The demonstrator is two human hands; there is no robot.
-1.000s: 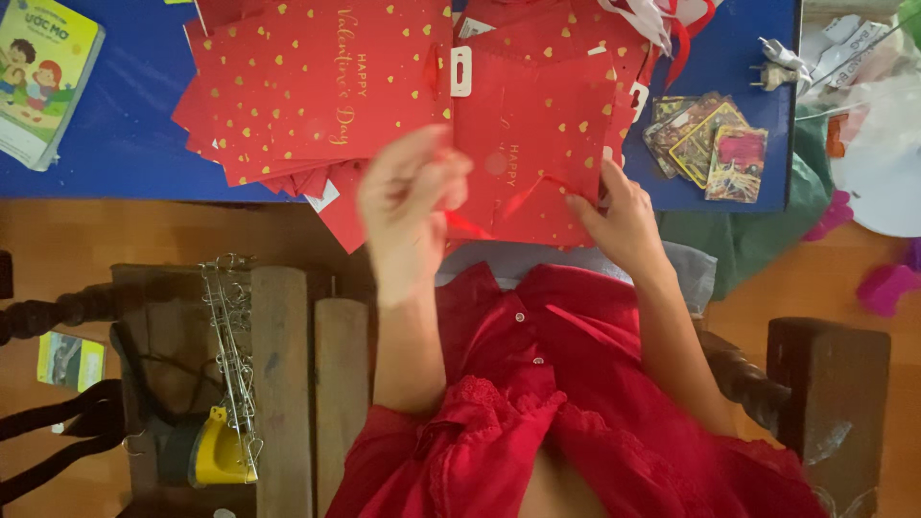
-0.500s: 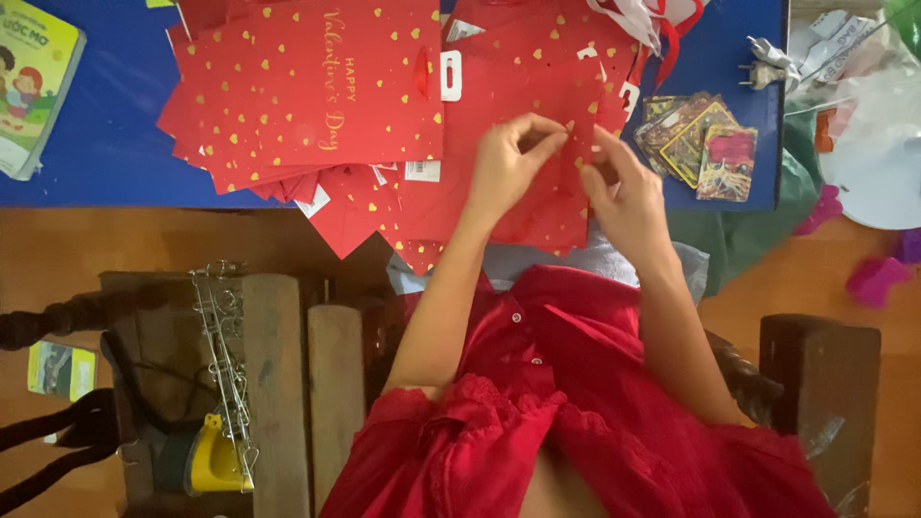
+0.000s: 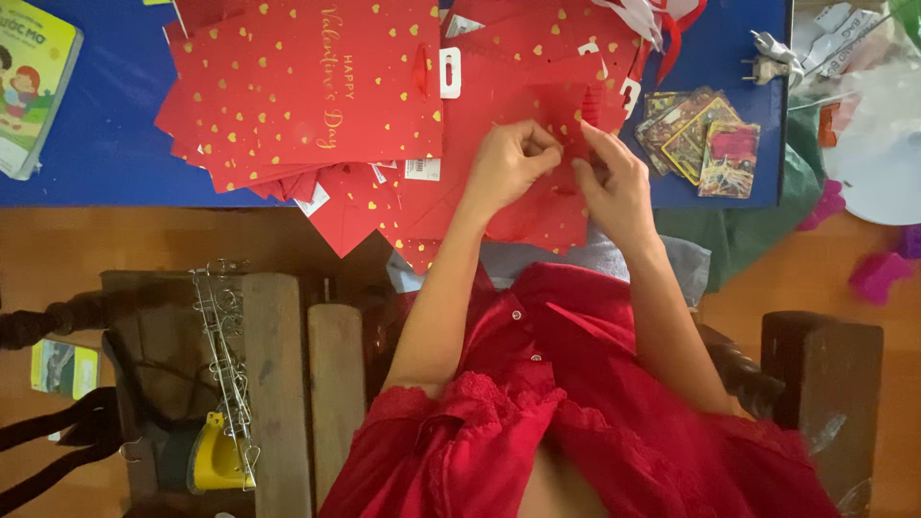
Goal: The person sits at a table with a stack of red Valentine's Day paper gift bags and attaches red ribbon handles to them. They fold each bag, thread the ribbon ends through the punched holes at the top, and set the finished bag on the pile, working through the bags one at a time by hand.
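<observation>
A flat red paper gift bag with gold hearts (image 3: 537,206) lies on the blue table (image 3: 106,144) in front of me. My left hand (image 3: 508,163) and my right hand (image 3: 614,182) both pinch its upper part near the middle, fingers closed on the paper. A fanned stack of the same red bags (image 3: 307,86) lies to the left, with white hang tags (image 3: 451,72) showing. Red ribbon handles (image 3: 672,24) curl at the top right of the pile.
A children's book (image 3: 34,82) lies at the table's far left. Several picture cards (image 3: 700,129) and a white plug (image 3: 772,53) sit to the right. Wooden chair parts (image 3: 288,384) with a metal clip chain (image 3: 225,355) stand below left; pink pieces (image 3: 873,273) lie on the floor.
My left hand came down from mid-air onto the bag and both hands moved up together to pinch its upper middle. The view shifted slightly.
</observation>
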